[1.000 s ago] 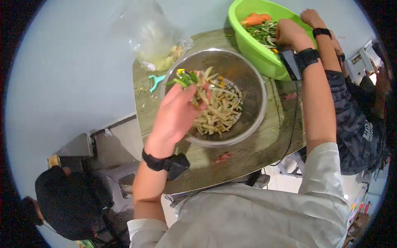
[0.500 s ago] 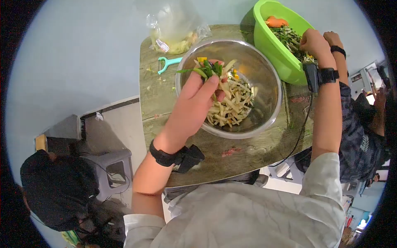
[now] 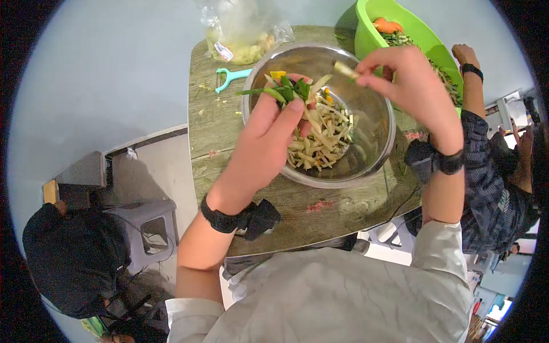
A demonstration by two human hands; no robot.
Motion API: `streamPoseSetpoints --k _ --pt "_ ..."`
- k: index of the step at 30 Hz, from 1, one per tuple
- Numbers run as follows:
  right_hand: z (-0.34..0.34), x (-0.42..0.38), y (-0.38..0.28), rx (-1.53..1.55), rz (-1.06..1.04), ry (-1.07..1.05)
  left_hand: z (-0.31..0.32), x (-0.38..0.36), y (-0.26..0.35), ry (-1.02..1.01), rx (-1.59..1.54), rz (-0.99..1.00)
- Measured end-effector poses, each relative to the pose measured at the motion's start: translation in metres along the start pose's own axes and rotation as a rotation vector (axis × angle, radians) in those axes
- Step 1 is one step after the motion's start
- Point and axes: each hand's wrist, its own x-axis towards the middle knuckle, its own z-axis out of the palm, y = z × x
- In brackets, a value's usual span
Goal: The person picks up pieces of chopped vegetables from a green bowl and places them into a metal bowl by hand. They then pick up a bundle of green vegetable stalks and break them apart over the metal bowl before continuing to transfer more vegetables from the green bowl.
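Note:
My left hand (image 3: 271, 128) is closed on a small bunch of cut vegetables, green leafy pieces (image 3: 289, 90) mixed with pale strips. It hangs over the left side of a steel bowl (image 3: 393, 137). Inside the bowl lies a heap of pale vegetable strips (image 3: 323, 143) with bits of orange and green. Above the bowl's right side, my right hand (image 3: 409, 77) pinches a short pale vegetable strip (image 3: 345, 70) between thumb and fingers. A green basin (image 3: 364, 31) behind it contains an orange carrot-like piece (image 3: 388, 26) and cut green strips (image 3: 397, 39).
Left of the bowl lies a turquoise peeler (image 3: 233, 76), below a clear plastic bag (image 3: 251, 31) of pale pieces. Another person's hand (image 3: 465, 55) is at the basin's right side. A grey stool (image 3: 151, 223) and a person in black (image 3: 71, 257) are at the left.
My right hand has moved left and down from the green basin to above the steel bowl, bringing a pale strip. My left hand stays over the bowl with its bunch.

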Motion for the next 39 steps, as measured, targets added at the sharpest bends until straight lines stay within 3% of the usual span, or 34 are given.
streamPoseSetpoints --k 3,7,10,16,22,24,25,26,28,31,35,36,39 --pt "0.006 0.004 -0.016 0.153 0.026 0.067 0.003 -0.001 0.004 -0.004 0.021 0.035" --pt "0.006 0.013 -0.064 0.320 -0.119 0.186 0.004 -0.001 0.000 -0.010 0.106 0.053" --pt "0.019 0.028 -0.071 0.287 -0.224 0.252 0.003 -0.004 0.000 0.011 0.297 -0.010" --pt "0.026 0.037 -0.072 0.190 -0.316 0.233 0.001 -0.002 -0.004 -0.044 0.293 0.115" --pt "0.004 0.030 -0.074 0.202 -0.027 0.187 -0.002 -0.001 -0.004 -0.059 0.301 0.074" --pt "-0.004 0.028 -0.051 0.297 -0.005 0.359 -0.001 -0.002 -0.002 -0.056 0.279 0.070" --pt "-0.018 0.024 -0.022 0.218 0.162 0.383 -0.001 -0.002 -0.002 -0.052 0.265 0.069" --pt "-0.030 0.020 0.005 0.047 0.152 0.467 -0.002 -0.002 -0.002 -0.059 0.259 0.070" --pt "-0.044 0.012 0.052 -0.283 0.387 0.439 -0.003 -0.002 -0.004 -0.059 0.245 0.072" --pt "-0.038 0.003 0.048 -0.386 0.285 0.463 -0.002 -0.003 -0.004 -0.067 0.233 0.074" --pt "-0.009 0.002 -0.041 0.266 -0.060 0.331 0.000 -0.003 -0.002 -0.044 0.294 0.061" --pt "-0.006 0.003 -0.056 0.202 -0.082 0.238 0.001 -0.002 -0.002 -0.042 0.312 0.066" --pt "0.021 0.014 -0.075 0.166 -0.121 0.254 0.001 -0.001 -0.004 -0.031 0.322 0.053"
